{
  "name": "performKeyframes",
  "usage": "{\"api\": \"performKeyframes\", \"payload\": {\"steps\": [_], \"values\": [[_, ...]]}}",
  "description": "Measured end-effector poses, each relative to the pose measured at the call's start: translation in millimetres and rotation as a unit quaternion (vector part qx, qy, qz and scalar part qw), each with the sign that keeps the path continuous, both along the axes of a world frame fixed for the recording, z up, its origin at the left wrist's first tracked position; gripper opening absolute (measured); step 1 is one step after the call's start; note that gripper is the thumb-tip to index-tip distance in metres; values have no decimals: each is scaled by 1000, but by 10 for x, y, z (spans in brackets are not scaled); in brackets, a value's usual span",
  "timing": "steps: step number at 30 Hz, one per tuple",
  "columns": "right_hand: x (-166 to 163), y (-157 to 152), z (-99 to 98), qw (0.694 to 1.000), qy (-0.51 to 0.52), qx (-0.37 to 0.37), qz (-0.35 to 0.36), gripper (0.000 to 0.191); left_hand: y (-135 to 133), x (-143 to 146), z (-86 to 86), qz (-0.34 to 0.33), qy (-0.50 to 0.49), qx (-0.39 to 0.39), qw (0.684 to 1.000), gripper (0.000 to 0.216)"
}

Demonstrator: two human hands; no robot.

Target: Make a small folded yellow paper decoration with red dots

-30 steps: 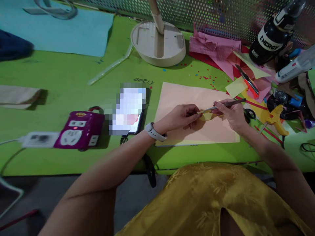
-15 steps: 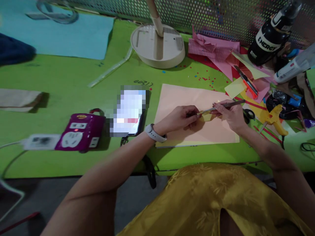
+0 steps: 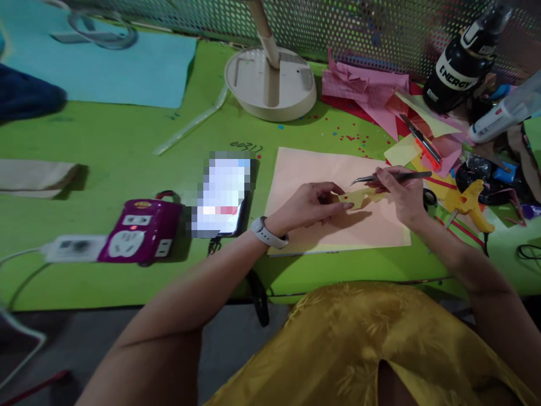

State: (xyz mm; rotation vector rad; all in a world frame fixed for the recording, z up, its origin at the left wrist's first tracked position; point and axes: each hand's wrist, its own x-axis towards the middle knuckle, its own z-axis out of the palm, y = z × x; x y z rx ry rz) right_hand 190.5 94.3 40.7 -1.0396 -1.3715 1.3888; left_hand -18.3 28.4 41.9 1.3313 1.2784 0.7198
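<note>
The feed I get is dim and soft, lit from above the far side, so the left hand (image 3: 310, 206) and right hand (image 3: 401, 192) throw soft shadows on the peach sheet (image 3: 308, 166). Lines bow near the edges, the floor (image 3: 51, 338) goes dark, and the phone (image 3: 222, 194) is pixelated.

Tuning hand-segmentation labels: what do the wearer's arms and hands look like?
Both forearms are bare, no sleeves or gloves. The left hand has a pale grey smartwatch band at its wrist; the right hand wears nothing visible. A mustard-yellow patterned fabric garment covers the torso.
</note>
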Motion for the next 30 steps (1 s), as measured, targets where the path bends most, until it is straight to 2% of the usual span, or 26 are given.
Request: {"api": "performKeyframes", "payload": {"steps": [4,8,12,15,18,21,25,27,30], "values": [[-5,-4,-2,1000,-3,-13,-7,31,-2,39,-44,31,-15,-7,999,21],[1,-7,14,1000,4,-22,-9,32,6,28,-84,15,-11,13,1000,20],[8,-8,18,999,32,-17,-1,28,8,0,-60,-2,39,55,998,21],[19,-8,0,999,32,10,14,25,5,-9,-45,-21,67,103,992,22],[45,-1,-34,994,-12,90,59,27,-3,-5,-39,-28,69,129,989,24],[81,9,-73,962,-130,211,117,27,-15,-4,-31,-24,70,149,986,23],[128,3,-133,876,-282,357,161,30,-26,-10,-31,-16,79,170,982,21],[148,-7,-168,845,-286,416,176,38,-31,-4,-38,-7,58,157,986,22],[169,-24,-207,838,-251,443,196,46,-36,20,-46,8,8,122,993,25]]}}
